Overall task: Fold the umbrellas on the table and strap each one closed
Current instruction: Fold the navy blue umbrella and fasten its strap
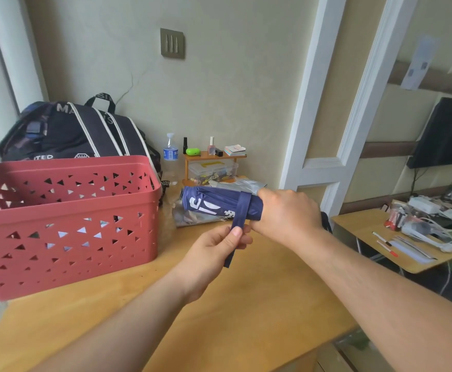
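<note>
You are on the strapping step: the navy umbrella (pixel 217 204) is already folded into a tight roll, and its strap (pixel 239 221) runs over the bundle and hangs down toward you. Your right hand (pixel 286 213) has its grip clamped round the handle end of the roll, holding it above the desk (pixel 246 304), just past the red basket (pixel 66 218). Your left hand (pixel 214 253) pinches the loose strap between thumb and fingers, pulling it downward.

The roll lies roughly level, its long axis running left to right, the tip end pointing left toward the basket.

The next move likely calls for drawing the strap snug round the bundle and pressing its end onto the fastener, which you cannot see from here. A silver umbrella (pixel 219 216) lies on the desk behind, seemingly not yet strapped.
</note>
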The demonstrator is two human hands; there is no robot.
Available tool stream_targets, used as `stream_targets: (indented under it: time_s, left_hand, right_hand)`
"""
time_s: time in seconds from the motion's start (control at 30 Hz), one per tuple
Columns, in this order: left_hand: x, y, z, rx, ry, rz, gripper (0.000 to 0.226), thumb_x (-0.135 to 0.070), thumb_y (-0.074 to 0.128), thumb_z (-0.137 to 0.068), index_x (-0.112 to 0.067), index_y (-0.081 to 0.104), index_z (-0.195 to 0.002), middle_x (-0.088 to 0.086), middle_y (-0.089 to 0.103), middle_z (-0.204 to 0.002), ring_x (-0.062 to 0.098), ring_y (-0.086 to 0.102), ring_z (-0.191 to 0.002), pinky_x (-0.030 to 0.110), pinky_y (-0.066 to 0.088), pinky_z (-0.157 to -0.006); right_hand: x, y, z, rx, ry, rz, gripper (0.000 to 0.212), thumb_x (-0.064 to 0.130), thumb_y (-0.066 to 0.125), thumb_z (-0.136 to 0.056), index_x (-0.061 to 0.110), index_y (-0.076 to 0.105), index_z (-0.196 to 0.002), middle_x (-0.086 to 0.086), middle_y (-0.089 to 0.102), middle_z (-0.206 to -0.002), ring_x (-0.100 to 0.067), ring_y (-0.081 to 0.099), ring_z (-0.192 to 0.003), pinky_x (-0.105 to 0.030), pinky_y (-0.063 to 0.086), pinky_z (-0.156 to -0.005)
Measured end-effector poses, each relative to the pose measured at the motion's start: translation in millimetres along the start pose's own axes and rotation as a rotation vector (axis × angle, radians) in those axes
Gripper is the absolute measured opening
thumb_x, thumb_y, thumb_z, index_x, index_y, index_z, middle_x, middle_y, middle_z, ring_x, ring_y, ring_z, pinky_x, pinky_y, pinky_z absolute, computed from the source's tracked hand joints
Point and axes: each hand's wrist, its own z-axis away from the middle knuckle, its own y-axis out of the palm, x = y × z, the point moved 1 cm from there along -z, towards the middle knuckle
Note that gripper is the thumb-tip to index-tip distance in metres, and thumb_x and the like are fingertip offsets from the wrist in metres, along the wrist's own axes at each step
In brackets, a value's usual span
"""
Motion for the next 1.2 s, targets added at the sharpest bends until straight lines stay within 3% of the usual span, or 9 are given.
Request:
stream_targets:
  time_s: [0.13, 0.23, 0.37, 0.53, 0.67, 0.8, 0.97, 1.1, 1.2]
  left_hand:
    - [4, 6, 2, 0.009, 0.018, 0.197, 0.028, -0.026, 0.054, -0.104, -0.007, 0.073, -0.099, 0.002, 0.066, -0.085, 0.015, 0.059, -0.067, 0.026, 0.052, -0.067]
    - [6, 5, 3, -0.013, -0.043, 0.159, 0.032, -0.022, 0.048, -0.11, -0.009, 0.076, -0.104, -0.004, 0.055, -0.075, 0.01, 0.039, -0.052, 0.02, 0.033, -0.047]
    - [9, -4, 3, 0.068, -0.153, 0.162, 0.033, -0.022, 0.046, -0.111, -0.008, 0.075, -0.104, -0.005, 0.041, -0.073, 0.01, 0.021, -0.055, 0.019, 0.022, -0.045]
    - [12, -16, -4, 0.029, -0.253, 0.183, 0.029, -0.022, 0.048, -0.11, -0.008, 0.074, -0.112, -0.004, 0.038, -0.064, 0.007, 0.025, -0.051, 0.017, 0.021, -0.043]
    - [18, -17, -9, 0.049, -0.313, 0.367, 0.016, -0.018, 0.056, -0.106, -0.015, 0.07, -0.113, -0.001, 0.04, -0.063, 0.005, 0.028, -0.052, 0.013, 0.021, -0.038]
    - [34, -23, -18, 0.025, -0.368, 0.438, 0.01, -0.015, 0.059, -0.103, -0.019, 0.059, -0.094, 0.002, 0.042, -0.064, 0.004, 0.027, -0.049, 0.012, 0.018, -0.035]
    - [50, -37, -35, 0.008, -0.385, 0.389, 0.012, -0.015, 0.057, -0.103, -0.02, 0.054, -0.092, -0.002, 0.036, -0.063, 0.005, 0.019, -0.048, 0.014, 0.011, -0.035]
    - [48, -47, -42, 0.098, -0.369, 0.369, 0.009, -0.015, 0.057, -0.103, -0.023, 0.061, -0.106, -0.003, 0.032, -0.065, 0.005, 0.017, -0.051, 0.013, 0.013, -0.033]
    - [49, -56, -45, 0.205, -0.332, 0.353, 0.012, -0.02, 0.062, -0.101, -0.028, 0.07, -0.097, -0.003, 0.034, -0.067, 0.006, 0.015, -0.054, 0.013, 0.014, -0.034]
  right_hand:
    - [-10, 3, 1, 0.001, 0.05, 0.01, 0.032, 0.051, 0.064, -0.079, 0.028, 0.054, -0.1, 0.0, 0.066, -0.09, -0.034, 0.057, -0.08, -0.034, 0.041, -0.065]
    - [-16, 8, 0, 0.044, 0.097, 0.004, 0.029, 0.048, 0.064, -0.078, 0.028, 0.052, -0.095, -0.001, 0.061, -0.086, -0.032, 0.05, -0.077, -0.034, 0.04, -0.064]
    - [-16, 19, 2, 0.097, 0.125, -0.015, 0.031, 0.05, 0.065, -0.076, 0.029, 0.053, -0.096, 0.002, 0.053, -0.081, -0.032, 0.051, -0.077, -0.034, 0.041, -0.064]
    - [-13, 30, 1, 0.129, 0.157, -0.102, 0.032, 0.049, 0.065, -0.071, 0.029, 0.055, -0.095, 0.007, 0.052, -0.076, -0.031, 0.058, -0.079, -0.031, 0.045, -0.063]
    - [-11, 37, -3, 0.176, 0.186, -0.162, 0.034, 0.052, 0.064, -0.069, 0.03, 0.054, -0.093, 0.008, 0.056, -0.079, -0.029, 0.06, -0.08, -0.031, 0.048, -0.064]
    - [-12, 46, -2, 0.36, 0.238, -0.296, 0.035, 0.052, 0.064, -0.065, 0.028, 0.051, -0.087, 0.009, 0.061, -0.084, -0.021, 0.063, -0.078, -0.034, 0.054, -0.067]
    - [1, 59, 5, 0.618, 0.375, -0.732, 0.051, 0.039, 0.076, -0.063, 0.025, 0.048, -0.104, -0.002, 0.069, -0.075, -0.018, 0.059, -0.053, -0.031, 0.043, -0.05]
    - [3, 64, 3, 0.78, 0.438, -0.957, 0.052, 0.031, 0.08, -0.076, 0.015, 0.05, -0.114, -0.012, 0.065, -0.073, -0.019, 0.045, -0.043, -0.026, 0.038, -0.048]
    - [5, 68, 5, 0.937, 0.47, -1.02, 0.048, 0.037, 0.077, -0.079, 0.015, 0.057, -0.116, -0.013, 0.067, -0.072, -0.021, 0.043, -0.045, -0.029, 0.044, -0.053]
